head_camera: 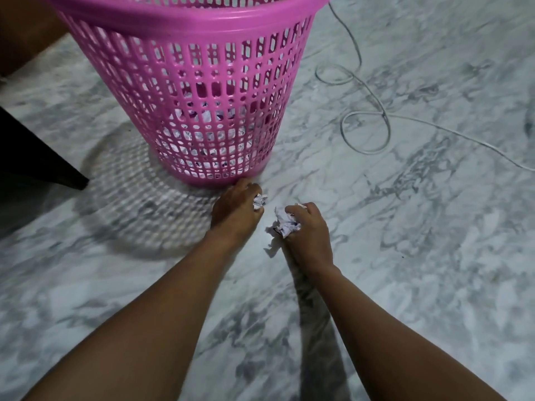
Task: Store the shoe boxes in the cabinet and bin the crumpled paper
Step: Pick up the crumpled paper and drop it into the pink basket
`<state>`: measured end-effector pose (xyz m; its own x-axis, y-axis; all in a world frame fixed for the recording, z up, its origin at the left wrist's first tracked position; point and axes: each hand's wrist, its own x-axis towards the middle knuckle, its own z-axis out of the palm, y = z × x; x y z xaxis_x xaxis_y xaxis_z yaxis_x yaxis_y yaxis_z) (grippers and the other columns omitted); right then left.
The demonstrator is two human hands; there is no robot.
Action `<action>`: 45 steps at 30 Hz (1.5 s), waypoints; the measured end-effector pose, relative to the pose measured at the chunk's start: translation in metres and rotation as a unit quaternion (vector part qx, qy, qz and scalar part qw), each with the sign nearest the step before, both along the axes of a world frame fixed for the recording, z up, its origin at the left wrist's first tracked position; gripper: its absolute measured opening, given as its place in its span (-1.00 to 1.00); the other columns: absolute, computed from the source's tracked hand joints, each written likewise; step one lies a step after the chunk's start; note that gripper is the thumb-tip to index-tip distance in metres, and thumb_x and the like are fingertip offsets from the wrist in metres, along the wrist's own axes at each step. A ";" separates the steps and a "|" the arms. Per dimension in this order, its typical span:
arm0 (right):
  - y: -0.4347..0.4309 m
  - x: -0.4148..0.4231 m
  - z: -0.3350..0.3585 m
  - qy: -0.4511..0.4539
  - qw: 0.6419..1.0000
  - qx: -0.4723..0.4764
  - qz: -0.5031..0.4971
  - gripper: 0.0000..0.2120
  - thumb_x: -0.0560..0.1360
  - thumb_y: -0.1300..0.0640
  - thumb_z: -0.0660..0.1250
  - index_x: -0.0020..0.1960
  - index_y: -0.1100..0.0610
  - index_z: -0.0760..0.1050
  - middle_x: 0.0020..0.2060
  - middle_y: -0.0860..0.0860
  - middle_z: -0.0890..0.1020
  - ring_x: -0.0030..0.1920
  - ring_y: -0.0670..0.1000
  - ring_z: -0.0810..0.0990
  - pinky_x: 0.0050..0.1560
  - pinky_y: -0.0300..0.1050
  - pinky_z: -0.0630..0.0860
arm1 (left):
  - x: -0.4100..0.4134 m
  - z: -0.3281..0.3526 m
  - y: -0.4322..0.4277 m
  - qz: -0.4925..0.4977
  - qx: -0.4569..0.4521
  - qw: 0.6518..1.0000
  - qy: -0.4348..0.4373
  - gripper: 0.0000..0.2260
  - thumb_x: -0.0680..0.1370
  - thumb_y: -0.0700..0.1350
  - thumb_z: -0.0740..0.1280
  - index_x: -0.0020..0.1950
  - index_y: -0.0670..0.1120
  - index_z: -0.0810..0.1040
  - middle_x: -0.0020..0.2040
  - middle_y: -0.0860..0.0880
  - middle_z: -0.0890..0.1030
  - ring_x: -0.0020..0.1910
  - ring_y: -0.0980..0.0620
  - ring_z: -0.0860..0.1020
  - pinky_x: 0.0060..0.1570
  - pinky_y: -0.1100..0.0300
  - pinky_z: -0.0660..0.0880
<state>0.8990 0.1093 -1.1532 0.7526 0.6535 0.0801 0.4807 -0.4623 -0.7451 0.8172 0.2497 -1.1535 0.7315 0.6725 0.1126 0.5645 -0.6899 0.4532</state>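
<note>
At frame centre, just below the pink basket (185, 91), the left hand (234, 209) grips a small paper wad (259, 201) and the right hand (309, 230) a larger one (285, 224), both looking light, soft and crushable, so any fistful hold should do.

The bin (202, 96) at twelve o'clock is glossy pink latticed plastic. The floor (419, 270) is smooth, marble-patterned, softly shiny. The smaller paper wad (259, 201) and the larger paper wad (285, 224) at centre are matt, white, sharply creased. The cable (364, 131) at two o'clock looks smooth and white.
</note>
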 end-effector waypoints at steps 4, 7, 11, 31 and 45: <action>0.001 0.000 0.001 0.027 0.999 0.014 -0.038 -0.74 0.29 0.11 0.60 -0.07 0.10 0.64 -0.11 0.01 0.52 -0.15 -0.07 0.52 -0.19 -0.42 0.35 | 0.003 0.006 -0.002 0.016 -0.014 1.000 0.005 -0.82 0.47 -0.07 0.38 0.06 0.01 0.55 0.12 0.01 0.53 0.07 -0.05 0.51 -0.15 0.18 0.31; 0.003 0.000 0.003 0.037 0.997 0.026 -0.069 -0.76 0.33 0.19 0.56 -0.02 0.12 0.66 -0.06 0.04 0.55 -0.13 -0.04 0.54 -0.14 -0.35 0.37 | 0.003 0.011 -0.003 0.026 -0.043 0.999 0.010 -0.81 0.48 -0.08 0.37 0.08 0.01 0.54 0.09 -0.03 0.52 0.06 -0.06 0.50 -0.14 0.18 0.31; 0.007 0.004 0.009 0.127 0.980 0.047 -0.144 -0.77 0.38 0.21 0.42 0.03 0.09 0.64 -0.04 0.02 0.60 -0.16 -0.08 0.55 -0.17 -0.53 0.38 | 0.001 0.016 -0.003 0.053 -0.093 0.994 0.001 -0.83 0.47 -0.03 0.37 0.04 0.02 0.58 0.01 -0.03 0.53 0.01 -0.07 0.51 -0.12 0.15 0.41; 0.069 0.029 0.271 0.378 0.761 0.499 -0.172 -0.80 0.41 0.32 0.41 -0.26 0.11 0.45 -0.47 0.04 0.51 -0.45 0.02 0.47 -0.39 -0.16 0.38 | 0.002 0.263 -0.017 0.022 -0.267 0.886 -0.378 -0.83 0.43 -0.29 0.43 -0.20 -0.03 0.58 -0.35 -0.02 0.58 -0.38 0.01 0.50 -0.38 0.20 0.42; 0.197 0.050 0.355 0.172 0.934 0.312 -0.030 -0.92 0.37 0.22 0.48 -0.24 0.19 0.58 -0.40 0.05 0.59 -0.37 0.01 0.52 -0.35 -0.11 0.41 | 0.010 0.359 0.093 0.081 -0.106 0.944 -0.300 -0.94 0.43 -0.18 0.47 -0.17 -0.11 0.61 -0.22 -0.09 0.67 -0.24 0.00 0.62 -0.15 -0.02 0.59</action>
